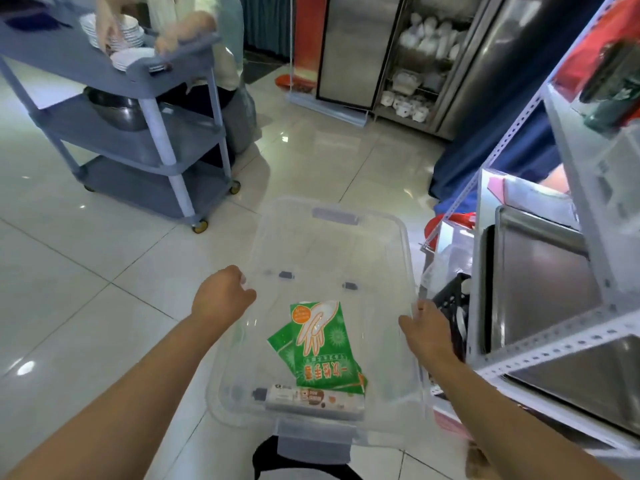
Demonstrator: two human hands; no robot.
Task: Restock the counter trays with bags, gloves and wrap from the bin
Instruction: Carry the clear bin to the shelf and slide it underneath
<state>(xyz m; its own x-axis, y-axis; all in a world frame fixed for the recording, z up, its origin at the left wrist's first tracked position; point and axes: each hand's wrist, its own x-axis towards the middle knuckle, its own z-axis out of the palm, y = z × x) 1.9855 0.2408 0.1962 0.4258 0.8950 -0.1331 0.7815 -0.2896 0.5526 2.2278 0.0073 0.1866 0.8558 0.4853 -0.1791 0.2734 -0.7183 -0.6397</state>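
Left grip [221, 296] and right grip [424, 327] curl round the bin's [408, 244] side rims, gloves [318, 344] and wrap [311, 400] inside; this looks like the carry to the trays [543, 268], so next comes a level set-down beside them.

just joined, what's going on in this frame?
A person holds a clear plastic bin by its long sides, the left hand gripping the left rim and the right hand the right rim. Inside lie green glove packets and a wrap box at the near end. Steel trays sit on a white rack to the right. Across the floor, another person is at a grey cart stacked with plates.
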